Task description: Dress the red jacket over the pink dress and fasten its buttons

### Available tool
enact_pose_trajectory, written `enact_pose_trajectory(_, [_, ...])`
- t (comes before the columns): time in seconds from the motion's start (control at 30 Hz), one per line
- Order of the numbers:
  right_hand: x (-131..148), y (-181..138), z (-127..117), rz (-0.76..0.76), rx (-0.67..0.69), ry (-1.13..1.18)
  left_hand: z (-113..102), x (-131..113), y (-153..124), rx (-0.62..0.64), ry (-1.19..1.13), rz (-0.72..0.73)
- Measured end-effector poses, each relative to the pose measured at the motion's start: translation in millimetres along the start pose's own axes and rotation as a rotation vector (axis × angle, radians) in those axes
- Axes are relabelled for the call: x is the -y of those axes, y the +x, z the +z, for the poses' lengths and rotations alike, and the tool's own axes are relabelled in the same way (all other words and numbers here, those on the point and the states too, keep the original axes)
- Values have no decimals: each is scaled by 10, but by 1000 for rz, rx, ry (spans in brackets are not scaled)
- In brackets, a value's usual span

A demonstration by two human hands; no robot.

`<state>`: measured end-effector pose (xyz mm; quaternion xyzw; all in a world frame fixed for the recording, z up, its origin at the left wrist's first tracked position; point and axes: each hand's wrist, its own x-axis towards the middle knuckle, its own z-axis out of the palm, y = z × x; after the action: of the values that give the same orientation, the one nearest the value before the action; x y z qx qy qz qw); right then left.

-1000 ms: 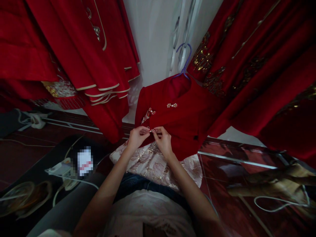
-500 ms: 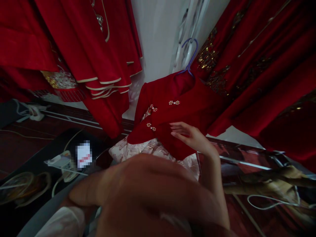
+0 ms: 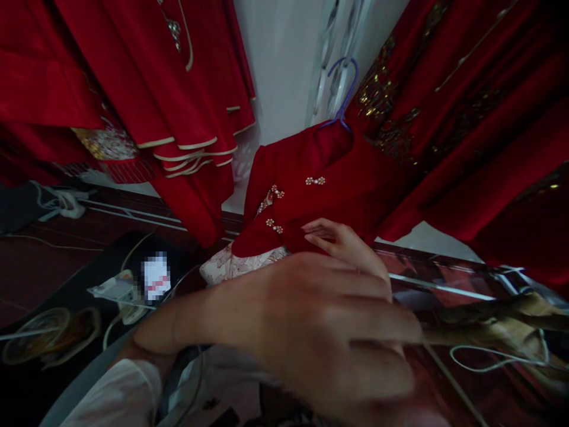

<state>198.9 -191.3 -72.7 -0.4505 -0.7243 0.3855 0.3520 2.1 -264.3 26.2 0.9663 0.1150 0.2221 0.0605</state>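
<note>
A short red jacket (image 3: 351, 196) hangs on a purple hanger (image 3: 344, 98), with three pearl clasps (image 3: 315, 180) down its front. My right hand (image 3: 344, 244) lies on the jacket's lower front just right of the lowest clasp (image 3: 274, 225), fingers stretched out and holding nothing. My left hand (image 3: 324, 332) is raised very close to the camera and blurred; its fingers point right, extended, with nothing in them. It hides most of my right forearm and my lap. A pale brocade cloth (image 3: 235, 264) shows under the jacket's hem.
Long red gowns with cream trim (image 3: 178, 107) hang at the left, and gold-embroidered red gowns (image 3: 466, 118) at the right. A white power strip (image 3: 113, 289) and coiled cables (image 3: 40, 341) lie on the dark glossy floor at the left. A white cord (image 3: 493, 359) lies at the right.
A second ago both hands pinched the lowest clasp. My left hand has let go and risen close to the camera; my right hand has opened and now rests flat on the jacket.
</note>
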Motion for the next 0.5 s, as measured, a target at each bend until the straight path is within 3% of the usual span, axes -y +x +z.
enact_pose_trajectory(0.07, [23, -9, -24, 0, -4, -33, 51, 220, 64, -74, -90, 7])
enact_pose_trajectory(0.17, [3, -10, -41, -11, 2, -52, 386, 770, -42, -25, -38, -256])
enact_pose_trajectory(0.3, [-91, 17, 2, -2, 2, -49, 1015, 1419, -452, -133, 98, -616])
enact_pose_trajectory(0.4, [-137, 38, 42, 14, 31, -35, 1353, 1569, -718, -81, 155, -701])
enact_pose_trajectory(0.5, [-142, 47, 59, 20, 54, -24, 1473, 1544, -823, -139, 247, -663])
